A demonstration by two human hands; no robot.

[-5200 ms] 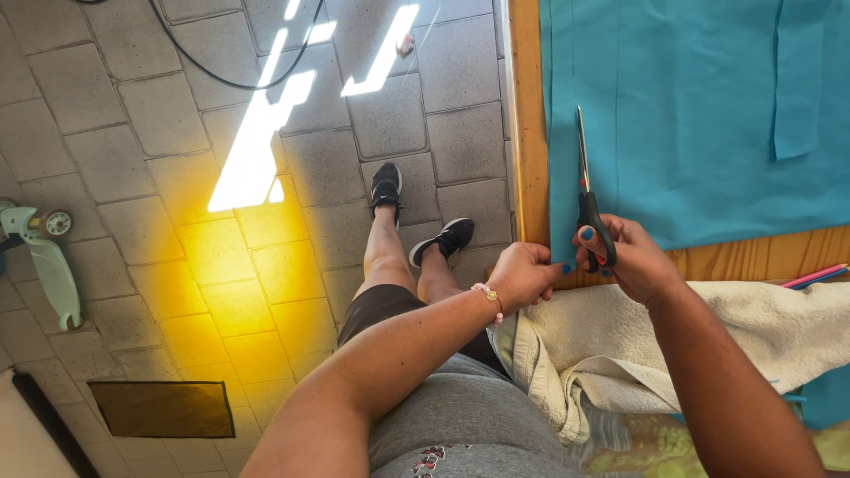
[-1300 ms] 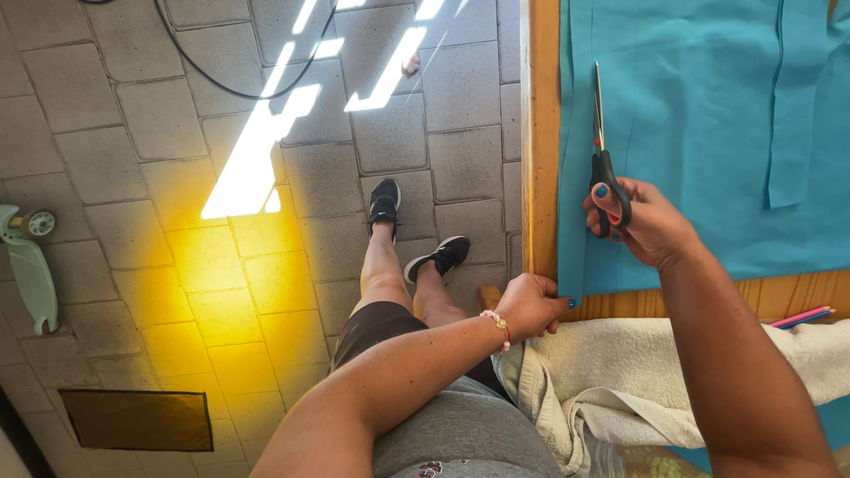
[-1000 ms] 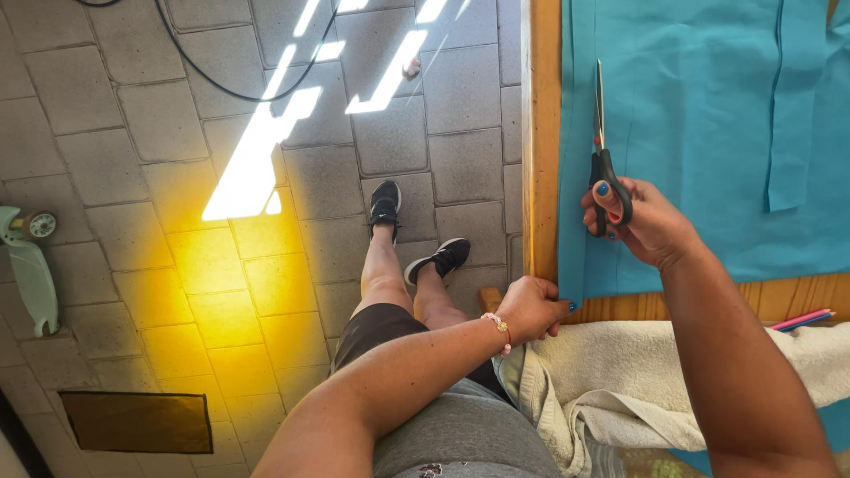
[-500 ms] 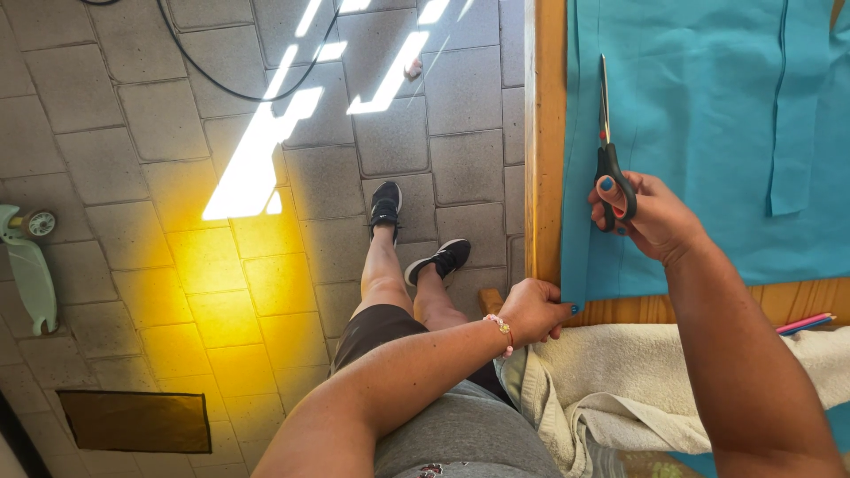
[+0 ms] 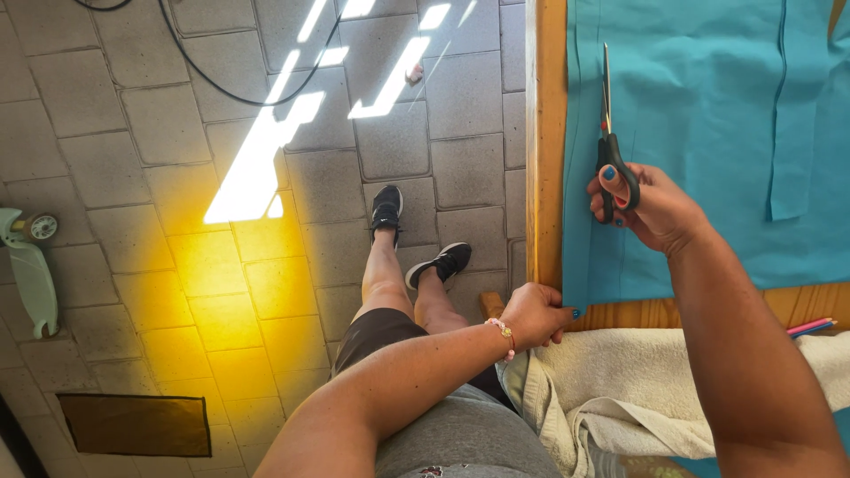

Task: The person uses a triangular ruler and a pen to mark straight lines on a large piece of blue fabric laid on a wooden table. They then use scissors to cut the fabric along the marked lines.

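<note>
Towel: a cream towel (image 5: 620, 389) is laid nearest, over the near table edge.
Left hand: the left hand (image 5: 534, 314) is closed on the near left corner of the teal fabric (image 5: 699, 133) (a beaded bracelet is worn at the wrist).
Right hand: the right hand (image 5: 651, 205) is wrapped around the handles of the scissors (image 5: 609, 133), farther along.
Scissors: the blades are pointed far, inside the fabric's left edge.
Fabric: spread flat on the wooden table (image 5: 543, 142).
Pencils: pencils (image 5: 810, 327) are seen at the right, near the fabric's near edge.
</note>
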